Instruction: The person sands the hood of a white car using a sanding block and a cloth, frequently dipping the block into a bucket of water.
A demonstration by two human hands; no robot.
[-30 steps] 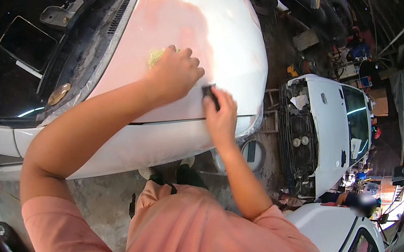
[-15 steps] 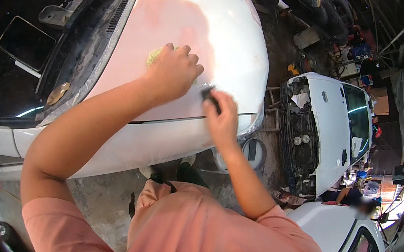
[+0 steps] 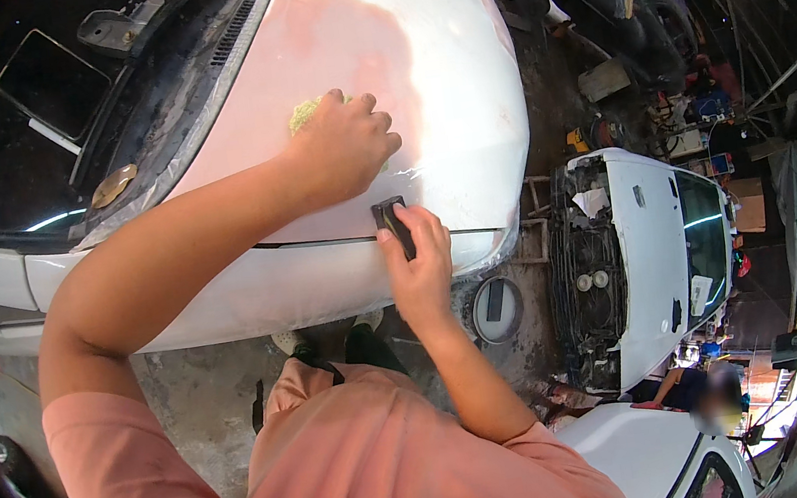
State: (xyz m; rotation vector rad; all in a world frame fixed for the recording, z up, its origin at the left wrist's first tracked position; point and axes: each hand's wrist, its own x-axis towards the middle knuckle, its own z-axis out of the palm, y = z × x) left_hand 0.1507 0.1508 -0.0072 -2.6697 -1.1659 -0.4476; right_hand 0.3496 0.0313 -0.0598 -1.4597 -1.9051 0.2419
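Note:
A white car hood (image 3: 464, 92) with a large pinkish patch (image 3: 250, 93) lies in front of me. My left hand (image 3: 346, 144) is closed on a yellow sponge (image 3: 304, 113), pressed to the patch; most of the sponge hides under my fingers. Nearer to me, by the hood's edge seam, my right hand (image 3: 424, 256) grips a dark rectangular sanding block (image 3: 393, 225). The block appears to touch the hood surface, which looks wet nearby.
A round grey lid or bucket (image 3: 498, 311) with a dark bar on it stands on the concrete floor. At right is a white vehicle (image 3: 653, 257) with its front end stripped, and a person (image 3: 689, 385) is beyond another white car (image 3: 631, 444).
My right hand has shifted left and slightly toward me with the sanding block, uncovering more of the round grey thing on the floor. My left hand stays nearly in place.

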